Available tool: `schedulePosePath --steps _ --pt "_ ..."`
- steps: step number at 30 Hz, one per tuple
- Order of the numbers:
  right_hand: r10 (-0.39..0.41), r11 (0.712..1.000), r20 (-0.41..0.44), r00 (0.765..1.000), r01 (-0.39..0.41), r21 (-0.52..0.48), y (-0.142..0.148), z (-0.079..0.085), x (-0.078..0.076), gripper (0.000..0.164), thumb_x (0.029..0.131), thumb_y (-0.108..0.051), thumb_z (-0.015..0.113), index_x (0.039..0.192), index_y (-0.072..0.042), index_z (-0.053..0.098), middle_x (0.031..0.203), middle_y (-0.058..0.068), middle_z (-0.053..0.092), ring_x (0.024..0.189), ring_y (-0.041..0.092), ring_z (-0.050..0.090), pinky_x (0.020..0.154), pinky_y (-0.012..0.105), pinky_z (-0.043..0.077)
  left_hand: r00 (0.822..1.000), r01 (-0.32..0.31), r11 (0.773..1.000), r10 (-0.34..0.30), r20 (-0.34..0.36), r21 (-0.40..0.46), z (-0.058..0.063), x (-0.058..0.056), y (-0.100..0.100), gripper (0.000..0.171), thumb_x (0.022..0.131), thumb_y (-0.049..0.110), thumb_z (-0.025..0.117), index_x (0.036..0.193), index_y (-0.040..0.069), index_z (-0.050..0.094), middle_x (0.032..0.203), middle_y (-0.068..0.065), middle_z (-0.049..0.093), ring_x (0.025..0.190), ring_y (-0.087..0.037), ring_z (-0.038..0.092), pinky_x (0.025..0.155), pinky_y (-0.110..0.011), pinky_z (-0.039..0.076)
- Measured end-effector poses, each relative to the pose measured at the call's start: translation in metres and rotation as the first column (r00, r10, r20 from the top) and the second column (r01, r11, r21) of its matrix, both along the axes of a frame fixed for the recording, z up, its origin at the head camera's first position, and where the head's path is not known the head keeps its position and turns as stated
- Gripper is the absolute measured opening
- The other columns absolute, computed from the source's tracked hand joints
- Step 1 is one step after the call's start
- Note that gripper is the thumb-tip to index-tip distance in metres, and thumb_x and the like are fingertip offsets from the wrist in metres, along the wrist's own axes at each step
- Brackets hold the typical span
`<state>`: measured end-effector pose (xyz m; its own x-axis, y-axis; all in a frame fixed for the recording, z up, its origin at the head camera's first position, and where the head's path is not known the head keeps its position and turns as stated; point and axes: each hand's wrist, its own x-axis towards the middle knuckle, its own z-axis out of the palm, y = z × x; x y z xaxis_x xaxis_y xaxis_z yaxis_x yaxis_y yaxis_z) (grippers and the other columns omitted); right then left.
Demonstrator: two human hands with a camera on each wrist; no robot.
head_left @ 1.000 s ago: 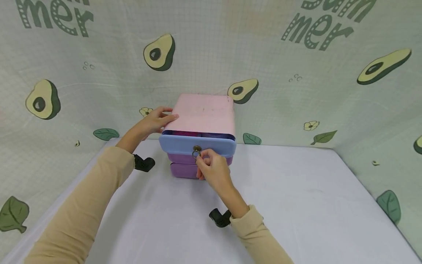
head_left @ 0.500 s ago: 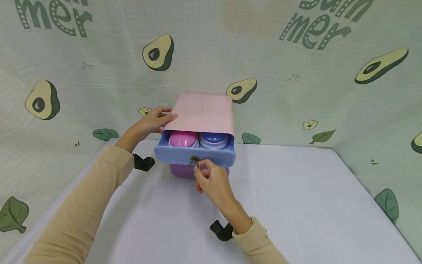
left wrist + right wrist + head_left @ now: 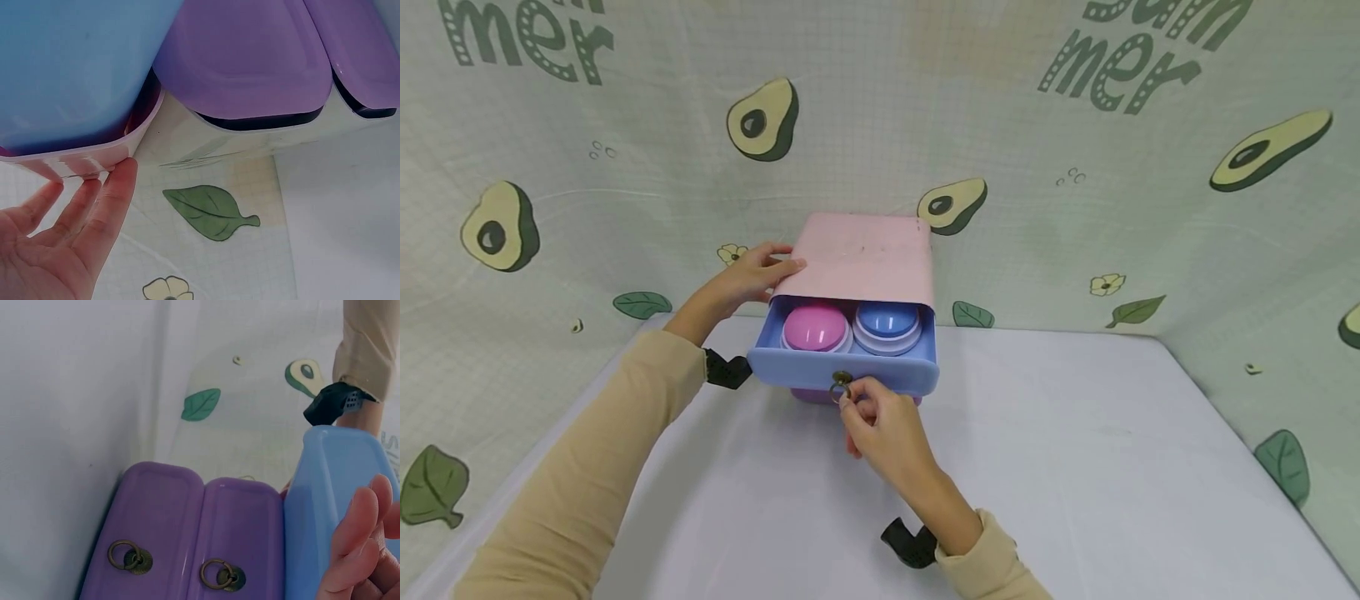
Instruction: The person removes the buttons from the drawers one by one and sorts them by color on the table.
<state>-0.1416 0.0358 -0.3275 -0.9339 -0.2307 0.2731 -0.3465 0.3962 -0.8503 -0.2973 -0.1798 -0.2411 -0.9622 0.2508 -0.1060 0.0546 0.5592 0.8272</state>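
A small drawer cabinet with a pink top point(image 3: 861, 254) stands at the back of the table. My left hand point(image 3: 758, 273) steadies its left side, thumb on the top; in the left wrist view the other fingertips press the side wall, nearly straight. Its top drawer, light blue point(image 3: 790, 369), is pulled out. Inside sit a pink dome-topped round object point(image 3: 815, 327) and a blue one point(image 3: 887, 321), each with a pale rim. My right hand point(image 3: 887, 429) pinches the brass ring pull point(image 3: 834, 392) on the drawer front between thumb and forefinger.
Below the blue drawer are two closed purple drawers, a middle one point(image 3: 240, 519) and a bottom one point(image 3: 150, 506), both with ring pulls. A patterned cloth point(image 3: 1037, 242) hangs behind the white table point(image 3: 1075, 433). Black wrist mounts point(image 3: 910, 543) stick out from both wrists.
The blue drawer has slid out toward me with my right hand on its ring, uncovering the pink and blue round objects. My left hand has stayed on the cabinet.
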Motion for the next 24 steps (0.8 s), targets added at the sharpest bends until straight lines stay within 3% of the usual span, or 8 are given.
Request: schedulePosePath --steps 12,24 --pt "0.028 0.999 -0.003 1.000 -0.028 0.033 0.001 0.001 0.009 0.011 0.093 -0.014 0.052 0.093 -0.005 0.059 0.048 -0.002 0.055 0.042 0.006 0.051 0.040 0.020 0.036 1.000 -0.006 1.000 0.006 0.004 -0.016 0.002 0.002 0.001 0.071 0.094 0.043 0.048 0.148 0.009 0.017 0.146 -0.022 0.031 0.125 -0.037 0.041 0.102 -0.053 0.038" --pt "0.054 0.998 0.019 0.998 -0.055 0.042 0.001 0.003 0.018 0.014 0.093 -0.017 0.053 0.095 -0.005 0.059 0.046 -0.001 0.054 0.041 0.005 0.048 0.038 0.019 0.030 1.000 -0.007 1.000 0.007 0.003 -0.023 0.000 -0.002 0.000 0.071 0.094 0.045 0.048 0.148 0.009 0.019 0.145 -0.020 0.032 0.128 -0.036 0.039 0.102 -0.053 0.038"
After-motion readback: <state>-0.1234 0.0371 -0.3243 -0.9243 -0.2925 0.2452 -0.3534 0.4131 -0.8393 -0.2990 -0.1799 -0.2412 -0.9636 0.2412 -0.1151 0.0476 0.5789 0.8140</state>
